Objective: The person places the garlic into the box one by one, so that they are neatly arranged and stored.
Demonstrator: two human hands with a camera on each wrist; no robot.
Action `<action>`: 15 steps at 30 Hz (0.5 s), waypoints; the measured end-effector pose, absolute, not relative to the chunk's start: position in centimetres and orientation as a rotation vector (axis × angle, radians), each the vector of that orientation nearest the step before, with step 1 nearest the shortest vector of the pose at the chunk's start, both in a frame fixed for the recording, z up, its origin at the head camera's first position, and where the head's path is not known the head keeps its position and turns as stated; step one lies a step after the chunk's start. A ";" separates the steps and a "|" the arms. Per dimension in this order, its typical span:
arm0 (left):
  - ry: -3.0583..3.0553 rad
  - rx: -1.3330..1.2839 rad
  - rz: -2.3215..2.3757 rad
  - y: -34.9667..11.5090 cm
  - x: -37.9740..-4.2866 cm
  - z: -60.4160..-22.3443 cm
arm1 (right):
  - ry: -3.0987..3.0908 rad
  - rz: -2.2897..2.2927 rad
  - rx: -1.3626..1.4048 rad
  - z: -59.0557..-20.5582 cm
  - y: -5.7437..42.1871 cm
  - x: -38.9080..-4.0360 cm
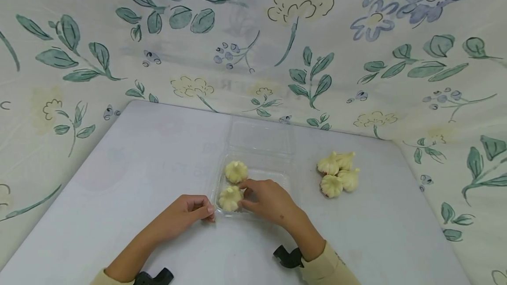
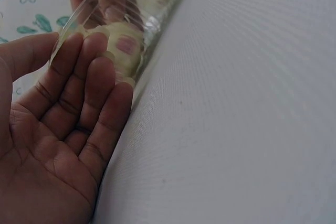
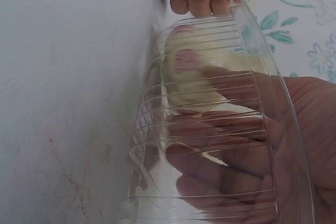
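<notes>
A clear plastic clamshell container [image 1: 257,168] lies with its lid [image 1: 259,137] folded back on the white table. Inside its left half sit two pale garlic bulbs, a rear bulb [image 1: 236,171] and a front bulb [image 1: 230,199]. My right hand [image 1: 271,201] reaches into the tray and holds the front bulb at its right side with thumb and index finger. Its other fingers [image 3: 210,156] show through the ribbed wall. My left hand [image 1: 188,214] pinches the container's front-left corner, thumb at the rim and fingertips [image 2: 100,77] against the outer wall.
Several more garlic bulbs [image 1: 338,175] are clustered on the table to the right of the container. A floral cloth [image 1: 245,56] hangs behind the white table [image 1: 158,153]. Black wrist mounts [image 1: 288,256] sit on both forearms.
</notes>
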State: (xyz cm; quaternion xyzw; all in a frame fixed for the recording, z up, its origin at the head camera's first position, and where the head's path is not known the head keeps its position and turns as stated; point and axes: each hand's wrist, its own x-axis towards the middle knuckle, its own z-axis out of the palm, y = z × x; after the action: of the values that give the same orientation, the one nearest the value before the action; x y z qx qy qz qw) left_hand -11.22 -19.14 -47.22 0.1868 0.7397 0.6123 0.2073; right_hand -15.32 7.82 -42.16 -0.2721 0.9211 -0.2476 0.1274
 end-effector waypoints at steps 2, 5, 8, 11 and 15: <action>2.060 0.515 1.702 -19.1 -11.2 -47.3 | 2.684 -0.713 -0.801 -42.1 7.9 -15.3; 2.055 0.512 1.699 -19.2 -11.2 -47.3 | 2.687 -0.705 -0.802 -42.2 7.8 -15.3; 2.056 0.511 1.698 -19.3 -11.2 -47.4 | 2.684 -0.707 -0.798 -42.2 7.7 -15.3; 2.054 0.518 1.704 -19.3 -11.2 -47.4 | 2.675 -0.719 -0.784 -42.1 7.7 -15.3; 2.052 0.529 1.712 -19.3 -11.3 -47.5 | 2.663 -0.741 -0.758 -42.0 7.8 -15.3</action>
State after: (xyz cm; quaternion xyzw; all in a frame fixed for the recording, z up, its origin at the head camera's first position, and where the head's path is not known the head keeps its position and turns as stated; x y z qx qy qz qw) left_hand -11.27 -19.26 -47.47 0.1900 0.7369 0.6148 0.2070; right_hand -15.27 7.77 -41.99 -0.2619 0.9203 -0.2561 0.1375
